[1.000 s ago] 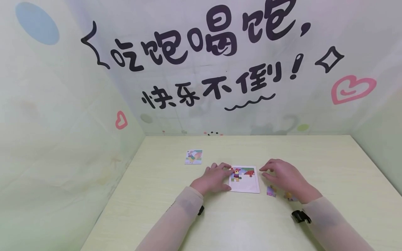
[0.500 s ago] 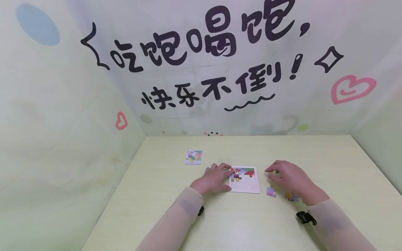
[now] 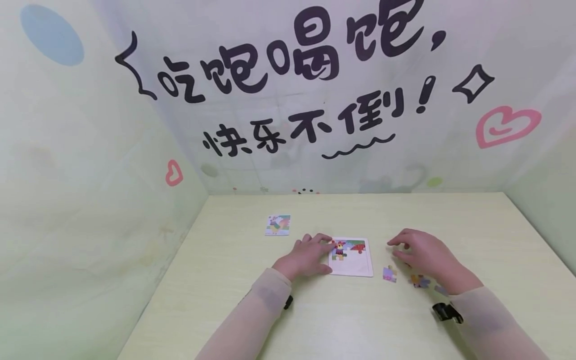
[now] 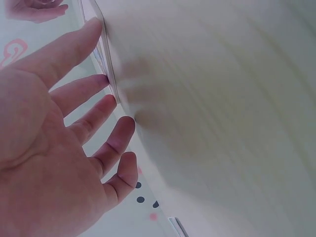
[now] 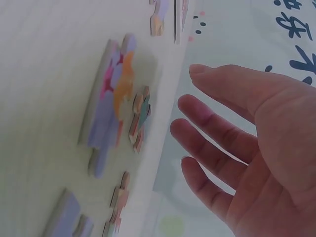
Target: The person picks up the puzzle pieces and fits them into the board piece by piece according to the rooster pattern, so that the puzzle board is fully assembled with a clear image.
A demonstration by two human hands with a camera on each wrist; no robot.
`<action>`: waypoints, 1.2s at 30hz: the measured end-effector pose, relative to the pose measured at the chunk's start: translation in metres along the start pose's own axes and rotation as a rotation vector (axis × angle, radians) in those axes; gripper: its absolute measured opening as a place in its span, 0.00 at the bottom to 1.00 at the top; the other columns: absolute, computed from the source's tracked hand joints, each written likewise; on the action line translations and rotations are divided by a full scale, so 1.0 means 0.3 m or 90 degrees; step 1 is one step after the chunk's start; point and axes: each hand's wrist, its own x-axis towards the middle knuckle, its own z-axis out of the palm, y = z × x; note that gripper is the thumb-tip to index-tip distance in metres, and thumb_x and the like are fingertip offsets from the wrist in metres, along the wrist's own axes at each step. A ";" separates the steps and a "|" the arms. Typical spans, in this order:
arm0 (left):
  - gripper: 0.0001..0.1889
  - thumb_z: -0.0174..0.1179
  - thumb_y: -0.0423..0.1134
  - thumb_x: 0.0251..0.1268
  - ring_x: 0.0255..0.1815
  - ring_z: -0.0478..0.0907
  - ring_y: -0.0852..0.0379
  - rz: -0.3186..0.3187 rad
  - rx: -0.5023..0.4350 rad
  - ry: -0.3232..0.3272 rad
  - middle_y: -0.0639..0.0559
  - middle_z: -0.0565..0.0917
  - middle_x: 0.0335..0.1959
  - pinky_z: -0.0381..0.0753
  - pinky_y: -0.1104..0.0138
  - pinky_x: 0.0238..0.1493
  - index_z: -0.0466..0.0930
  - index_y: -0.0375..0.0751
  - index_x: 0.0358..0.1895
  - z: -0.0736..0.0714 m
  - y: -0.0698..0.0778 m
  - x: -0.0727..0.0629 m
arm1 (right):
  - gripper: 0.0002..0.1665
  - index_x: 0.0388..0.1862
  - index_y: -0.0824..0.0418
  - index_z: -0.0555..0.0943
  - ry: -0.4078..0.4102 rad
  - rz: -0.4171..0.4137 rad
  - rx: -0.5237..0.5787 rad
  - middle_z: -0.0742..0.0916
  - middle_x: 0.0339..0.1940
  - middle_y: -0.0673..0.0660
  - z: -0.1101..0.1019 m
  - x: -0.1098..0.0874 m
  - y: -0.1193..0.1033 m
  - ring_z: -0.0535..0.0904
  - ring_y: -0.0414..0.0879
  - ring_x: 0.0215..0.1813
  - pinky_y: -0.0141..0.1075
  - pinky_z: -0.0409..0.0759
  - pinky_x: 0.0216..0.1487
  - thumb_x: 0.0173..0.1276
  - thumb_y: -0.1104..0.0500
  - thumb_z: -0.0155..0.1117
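Note:
My left hand (image 3: 307, 256) rests at the left edge of a white puzzle tray (image 3: 353, 270), fingers spread. In the left wrist view its thumb (image 4: 79, 49) and fingertips lie along the tray's edge. Several joined jigsaw pieces (image 3: 340, 248) fill the tray's top and left, with a bird picture and red and green parts. Right of the tray, my right hand (image 3: 423, 252) hovers with loosely bent fingers and nothing between them. Below it lie loose jigsaw pieces (image 3: 419, 281), partly hidden by the wrist. The right wrist view shows a purple and orange piece (image 5: 111, 98) close by.
A small square picture card (image 3: 277, 225) with a bird on it lies at the back left. Another loose piece (image 3: 389, 274) lies just right of the tray. Printed cloth walls (image 3: 279, 170) stand behind and beside the table (image 3: 333, 320).
My right hand has moved right, away from the tray, uncovering more of the loose pieces. My left hand has stayed at the tray's edge, and the pieces in the tray look the same.

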 end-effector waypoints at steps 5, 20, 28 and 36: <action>0.39 0.69 0.54 0.67 0.71 0.64 0.49 0.001 0.003 0.002 0.59 0.63 0.81 0.68 0.51 0.67 0.65 0.58 0.79 0.001 -0.002 0.000 | 0.14 0.50 0.58 0.90 -0.008 0.017 0.001 0.90 0.44 0.52 -0.008 -0.005 0.017 0.82 0.47 0.42 0.44 0.82 0.41 0.65 0.59 0.74; 0.39 0.69 0.55 0.67 0.71 0.64 0.49 0.005 0.008 0.004 0.60 0.62 0.81 0.69 0.52 0.67 0.65 0.58 0.80 0.004 -0.009 0.002 | 0.12 0.46 0.53 0.91 -0.031 0.019 0.006 0.90 0.43 0.50 -0.025 -0.025 0.052 0.80 0.44 0.41 0.40 0.79 0.40 0.63 0.59 0.76; 0.40 0.69 0.56 0.67 0.70 0.64 0.49 0.008 0.015 -0.001 0.60 0.62 0.81 0.69 0.52 0.66 0.64 0.59 0.80 0.007 -0.011 0.002 | 0.10 0.45 0.53 0.91 -0.048 0.035 0.028 0.89 0.42 0.49 -0.035 -0.041 0.070 0.75 0.41 0.37 0.36 0.74 0.35 0.65 0.57 0.74; 0.39 0.68 0.56 0.67 0.69 0.65 0.49 0.008 0.021 0.004 0.60 0.63 0.81 0.69 0.53 0.65 0.64 0.59 0.80 0.008 -0.013 0.005 | 0.11 0.44 0.51 0.91 -0.080 0.014 0.041 0.89 0.42 0.47 -0.046 -0.054 0.090 0.77 0.40 0.38 0.33 0.77 0.36 0.62 0.59 0.76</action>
